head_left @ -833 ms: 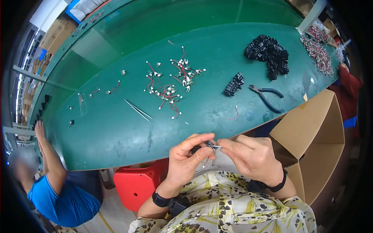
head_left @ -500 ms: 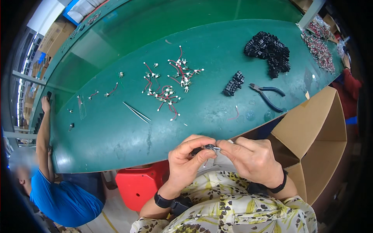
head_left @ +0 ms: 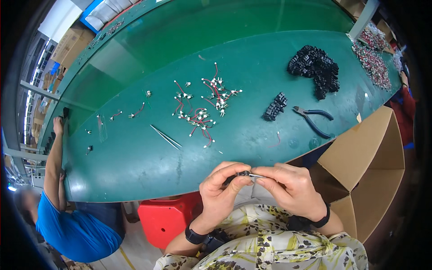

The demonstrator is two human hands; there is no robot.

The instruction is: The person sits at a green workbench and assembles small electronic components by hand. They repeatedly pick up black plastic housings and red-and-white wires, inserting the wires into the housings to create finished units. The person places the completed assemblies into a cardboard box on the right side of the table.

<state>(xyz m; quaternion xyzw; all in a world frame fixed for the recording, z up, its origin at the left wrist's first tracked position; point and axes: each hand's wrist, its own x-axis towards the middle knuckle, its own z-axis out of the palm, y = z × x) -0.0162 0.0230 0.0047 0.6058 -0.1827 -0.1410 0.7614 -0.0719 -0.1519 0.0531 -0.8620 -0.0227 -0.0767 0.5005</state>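
Pale shirt (head_left: 290,246) (yellow-green and black print), 2 black wristbands (head_left: 194,236).

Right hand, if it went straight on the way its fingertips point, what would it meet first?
Probably the small black part held in the left hand, though depth is unclear.

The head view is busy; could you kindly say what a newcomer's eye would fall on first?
Probably the red stool by the near edge of the green table, left of the left hand. Next come the red-wired white connectors mid-table and the large black heap farther right.
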